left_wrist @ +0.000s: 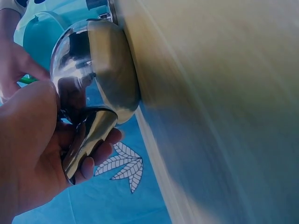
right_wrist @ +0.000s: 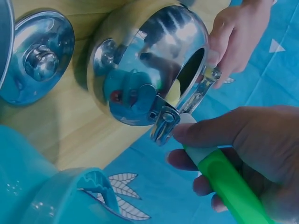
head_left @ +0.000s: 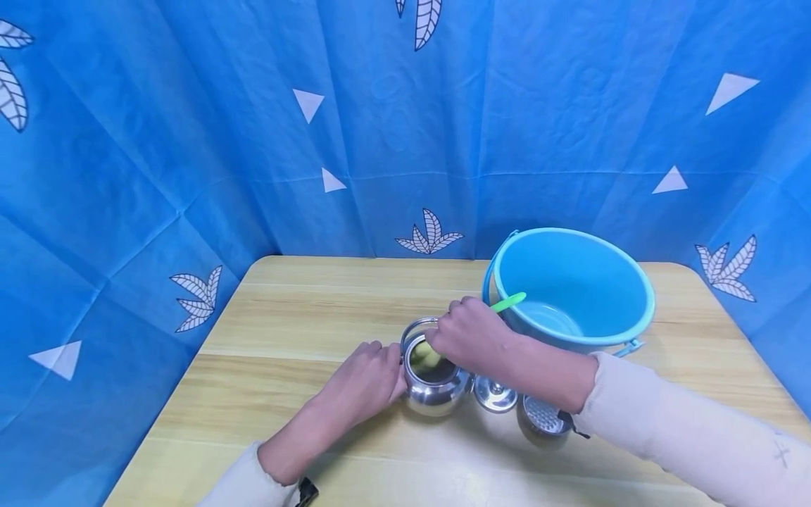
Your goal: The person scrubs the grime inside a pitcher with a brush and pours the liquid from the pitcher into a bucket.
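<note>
A shiny steel teapot (head_left: pixel 437 400) stands lidless on the table, its opening tipped slightly toward my right hand in the right wrist view. My left hand (head_left: pixel 370 377) grips its spout (left_wrist: pixel 96 133), thumb on one side and fingers curled round the other. With my right hand (head_left: pixel 475 338) I hold a sponge brush (right_wrist: pixel 229 184) by its green and white handle. Its yellowish head (head_left: pixel 426 354) is inside the teapot's mouth, partly hidden by the rim. The hinged metal bail handle (right_wrist: pixel 198 93) lies beside the opening.
Just right of the teapot lies its round steel lid (head_left: pixel 496 396). Beside that is a perforated steel strainer (head_left: pixel 546 415), partly under my right forearm. A light blue bucket (head_left: pixel 573 282) stands behind them. Blue patterned cloth (head_left: pixel 380 127) hangs around the wooden table (head_left: pixel 304 303).
</note>
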A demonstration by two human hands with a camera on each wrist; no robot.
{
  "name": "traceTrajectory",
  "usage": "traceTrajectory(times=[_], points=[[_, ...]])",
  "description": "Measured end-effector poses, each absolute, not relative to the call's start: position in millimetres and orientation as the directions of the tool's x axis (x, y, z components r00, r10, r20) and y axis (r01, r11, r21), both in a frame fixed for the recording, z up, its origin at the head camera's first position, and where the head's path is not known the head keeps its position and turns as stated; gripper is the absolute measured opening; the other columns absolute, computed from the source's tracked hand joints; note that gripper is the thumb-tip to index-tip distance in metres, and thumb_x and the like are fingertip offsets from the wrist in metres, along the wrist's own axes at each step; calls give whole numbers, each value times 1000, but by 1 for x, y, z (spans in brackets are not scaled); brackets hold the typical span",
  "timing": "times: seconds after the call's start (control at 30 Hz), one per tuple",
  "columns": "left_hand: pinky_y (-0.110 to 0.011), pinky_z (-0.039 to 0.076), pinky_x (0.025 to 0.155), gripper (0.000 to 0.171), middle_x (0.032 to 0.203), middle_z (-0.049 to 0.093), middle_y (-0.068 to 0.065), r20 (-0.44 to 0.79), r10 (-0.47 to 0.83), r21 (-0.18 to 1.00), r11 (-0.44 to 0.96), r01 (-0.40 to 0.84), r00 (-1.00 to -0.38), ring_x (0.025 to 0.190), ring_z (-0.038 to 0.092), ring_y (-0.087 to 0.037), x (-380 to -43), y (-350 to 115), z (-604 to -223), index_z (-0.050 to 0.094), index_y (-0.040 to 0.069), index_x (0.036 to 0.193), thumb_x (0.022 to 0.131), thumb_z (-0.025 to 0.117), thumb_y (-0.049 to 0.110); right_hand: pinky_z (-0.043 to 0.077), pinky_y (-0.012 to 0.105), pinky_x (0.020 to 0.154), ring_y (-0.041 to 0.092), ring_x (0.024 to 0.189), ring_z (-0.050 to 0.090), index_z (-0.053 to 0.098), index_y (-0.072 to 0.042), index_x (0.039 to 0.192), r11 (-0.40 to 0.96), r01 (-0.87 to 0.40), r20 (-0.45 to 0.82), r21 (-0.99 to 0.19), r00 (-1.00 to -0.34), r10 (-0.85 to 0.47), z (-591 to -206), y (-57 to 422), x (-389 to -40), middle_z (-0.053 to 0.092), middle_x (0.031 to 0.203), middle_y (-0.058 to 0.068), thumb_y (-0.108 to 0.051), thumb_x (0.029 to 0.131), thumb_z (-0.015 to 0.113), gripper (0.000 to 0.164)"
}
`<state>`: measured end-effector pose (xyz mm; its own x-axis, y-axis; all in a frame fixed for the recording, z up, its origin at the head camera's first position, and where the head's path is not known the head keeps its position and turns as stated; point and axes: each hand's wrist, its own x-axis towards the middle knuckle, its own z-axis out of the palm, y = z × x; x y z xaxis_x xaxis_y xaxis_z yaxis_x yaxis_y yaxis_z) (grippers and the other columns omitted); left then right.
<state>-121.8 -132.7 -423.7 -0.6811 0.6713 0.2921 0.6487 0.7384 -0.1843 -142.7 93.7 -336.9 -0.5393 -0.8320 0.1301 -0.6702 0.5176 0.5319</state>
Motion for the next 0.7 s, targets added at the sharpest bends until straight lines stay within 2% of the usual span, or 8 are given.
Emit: traceTrajectory(times=[0.17, 0.33, 0.53, 0.7], points=[[-22, 37, 57, 28, 64, 42, 8, 305, 674, -191, 736, 650, -673, 58, 35, -8, -122, -133, -424, 57, 12, 86, 100, 61, 36, 47, 21, 57, 13, 61, 59, 77, -25, 82, 479, -666, 90, 572, -529, -844, -335, 90, -138, 69, 67, -8, -25, 84, 84, 7], [-21, 34, 55, 29, 63, 40, 8, 322, 678, -195, 730, 655, -660, 57, 32, -8, -122, -132, -424, 55, 13, 83, 100, 63, 36, 44, 20, 58, 13, 63, 57, 77, -25, 87, 382, -609, 29, 695, -508, -861, -334, 87, -128, 72, 73, -7, -32, 85, 83, 9], [-20, 32, 55, 29, 62, 39, 8, 326, 692, -226, 718, 658, -644, 57, 31, -8, -123, -132, -425, 56, 13, 84, 101, 62, 36, 32, 22, 52, 14, 57, 43, 71, -22, 74, 320, -545, 23, 775, -481, -876, -332, 83, -115, 59, 61, -6, -22, 87, 71, 13], [-21, 32, 55, 31, 62, 39, 8, 325, 690, -221, 720, 658, -646, 57, 31, -8, -123, -132, -425, 56, 12, 83, 102, 60, 37, 22, 24, 52, 13, 56, 38, 70, -21, 74, 295, -540, 7, 788, -472, -882, -330, 82, -113, 56, 60, -5, -23, 89, 69, 14]])
